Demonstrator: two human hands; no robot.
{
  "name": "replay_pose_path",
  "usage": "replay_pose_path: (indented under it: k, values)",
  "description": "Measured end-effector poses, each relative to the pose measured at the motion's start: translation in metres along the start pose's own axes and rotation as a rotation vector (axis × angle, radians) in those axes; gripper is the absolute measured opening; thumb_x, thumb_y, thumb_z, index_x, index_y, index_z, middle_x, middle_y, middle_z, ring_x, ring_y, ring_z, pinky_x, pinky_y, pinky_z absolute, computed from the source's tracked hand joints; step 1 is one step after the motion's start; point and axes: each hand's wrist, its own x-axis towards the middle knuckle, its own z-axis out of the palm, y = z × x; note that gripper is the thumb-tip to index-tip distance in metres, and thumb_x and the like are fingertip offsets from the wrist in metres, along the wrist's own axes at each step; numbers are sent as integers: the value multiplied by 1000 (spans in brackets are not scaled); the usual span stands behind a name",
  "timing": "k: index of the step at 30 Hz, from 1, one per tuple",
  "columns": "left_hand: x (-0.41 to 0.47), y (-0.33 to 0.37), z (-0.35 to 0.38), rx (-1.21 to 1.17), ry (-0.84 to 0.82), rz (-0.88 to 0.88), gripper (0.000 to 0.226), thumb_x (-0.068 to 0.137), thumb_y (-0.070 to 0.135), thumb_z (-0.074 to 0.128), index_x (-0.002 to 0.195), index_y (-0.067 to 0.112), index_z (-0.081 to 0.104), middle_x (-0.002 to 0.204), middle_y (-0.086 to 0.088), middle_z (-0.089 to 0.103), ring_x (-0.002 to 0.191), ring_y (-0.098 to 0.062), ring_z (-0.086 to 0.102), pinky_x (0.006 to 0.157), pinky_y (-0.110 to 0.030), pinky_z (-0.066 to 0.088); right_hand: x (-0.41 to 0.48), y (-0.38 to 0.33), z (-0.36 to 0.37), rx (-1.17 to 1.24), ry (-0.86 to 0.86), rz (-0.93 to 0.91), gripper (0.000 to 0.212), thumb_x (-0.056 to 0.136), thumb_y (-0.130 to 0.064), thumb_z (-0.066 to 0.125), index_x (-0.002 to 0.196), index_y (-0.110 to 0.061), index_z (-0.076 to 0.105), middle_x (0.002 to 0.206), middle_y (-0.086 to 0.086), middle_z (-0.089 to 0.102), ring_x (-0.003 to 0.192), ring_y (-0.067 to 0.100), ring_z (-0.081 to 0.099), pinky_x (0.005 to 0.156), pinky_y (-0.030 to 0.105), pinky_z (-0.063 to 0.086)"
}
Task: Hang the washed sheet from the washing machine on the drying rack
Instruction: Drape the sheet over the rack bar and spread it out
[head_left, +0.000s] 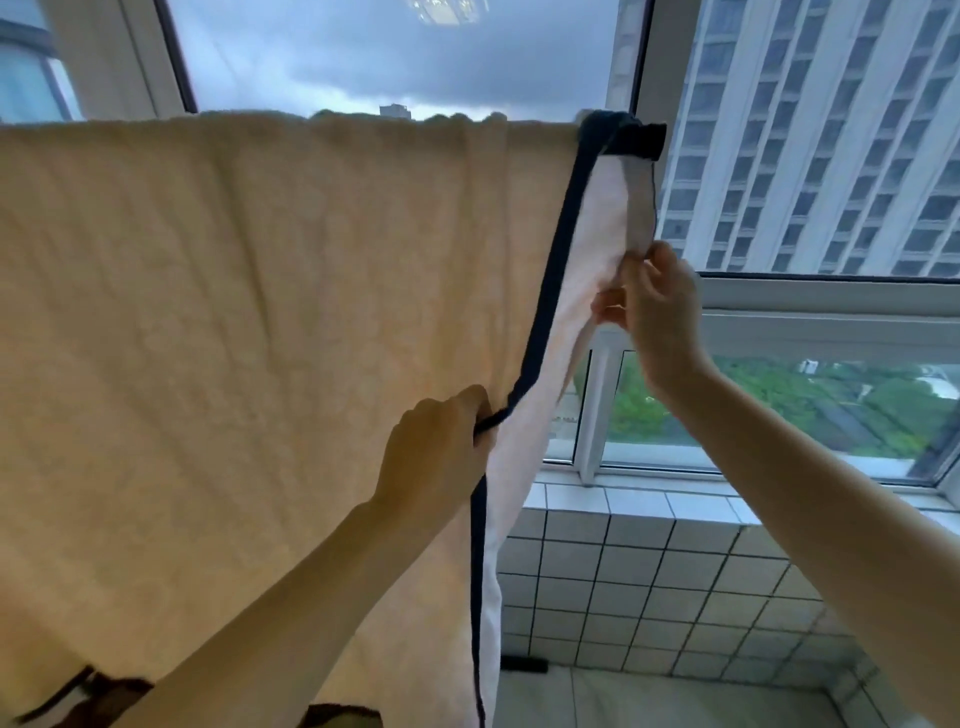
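Note:
A large cream sheet (234, 322) with a dark navy border hangs draped over a high rail that its own top fold hides. It fills the left and middle of the view. My left hand (436, 452) grips the navy edge of the front layer at mid height. My right hand (649, 306) is raised higher and pinches the pale edge of the back layer, just below the sheet's dark top corner (628, 137). Both layers hang apart between my hands.
A window with white frames (779, 296) stands right behind the sheet, with high-rise blocks and trees outside. Below it run a white tiled ledge and wall (649, 571) and a pale floor (675, 701). A dark patterned cloth (119, 696) shows at the bottom left.

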Motion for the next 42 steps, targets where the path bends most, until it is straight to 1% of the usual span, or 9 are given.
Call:
replay_pose_path:
  k: [3, 7, 12, 15, 20, 26, 31, 37, 42]
  values:
    - [-14, -11, 14, 4, -55, -39, 16, 95, 33, 55, 87, 20, 55, 68, 0, 63, 53, -15, 58, 48, -26, 48, -22, 16, 7, -191, -298, -67, 28, 86, 13, 47, 77, -13, 49, 72, 8, 52, 60, 14, 51, 56, 19, 48]
    - [-21, -15, 25, -40, -49, -74, 21, 95, 33, 55, 80, 18, 54, 62, 0, 60, 49, -15, 57, 51, -38, 52, -50, 53, 6, -435, -556, 197, 23, 83, 5, 59, 77, -17, 57, 76, 0, 59, 67, 11, 57, 58, 22, 49]
    - [-20, -12, 29, -59, -65, -86, 22, 95, 33, 55, 80, 17, 54, 64, 1, 60, 51, -13, 56, 46, -25, 45, -69, 86, -6, -545, -754, 493, 11, 92, -13, 62, 100, -6, 63, 90, 10, 69, 72, 17, 68, 57, 21, 54]
    - [-23, -11, 36, -36, -66, -75, 22, 95, 31, 56, 76, 20, 49, 60, 4, 55, 50, -11, 53, 47, -21, 40, -70, 92, -15, -432, -690, 525, 17, 91, -11, 62, 102, 3, 64, 92, 18, 70, 78, 25, 70, 71, 29, 59]
    - [-34, -15, 64, 33, -212, -96, 18, 96, 31, 54, 92, 15, 63, 75, 6, 61, 63, -12, 57, 59, -22, 47, -72, 83, -24, -253, -400, 223, 7, 88, -9, 65, 86, -15, 66, 84, 6, 71, 76, 20, 72, 72, 26, 59]
    - [-26, -8, 63, -92, -152, -112, 21, 95, 34, 55, 103, 17, 64, 79, 4, 66, 60, -8, 59, 54, -22, 48, -82, 94, -36, -433, -572, 290, 10, 89, -3, 63, 86, -12, 65, 80, 6, 70, 72, 21, 71, 68, 30, 60]
    - [-35, -12, 82, 5, -209, -128, 22, 96, 34, 53, 95, 17, 66, 73, 5, 63, 57, -9, 57, 54, -20, 46, -77, 88, -32, -294, -349, 140, 13, 87, 3, 62, 83, -9, 67, 78, 10, 71, 75, 20, 73, 76, 32, 59]
    - [-48, -18, 105, -4, -306, -192, 27, 95, 39, 53, 96, 17, 69, 77, 7, 65, 68, -13, 63, 65, -29, 54, -90, 93, -36, -355, -282, 135, 37, 89, -9, 65, 124, -14, 54, 118, 2, 63, 82, 13, 71, 75, 32, 59]
    - [-51, -19, 105, -155, -209, -220, 25, 88, 45, 63, 103, 27, 72, 97, 16, 72, 75, -1, 64, 77, -23, 54, -116, 89, -19, -408, -247, 58, 24, 91, -21, 63, 113, -13, 57, 117, -1, 54, 96, 5, 60, 76, 24, 56]
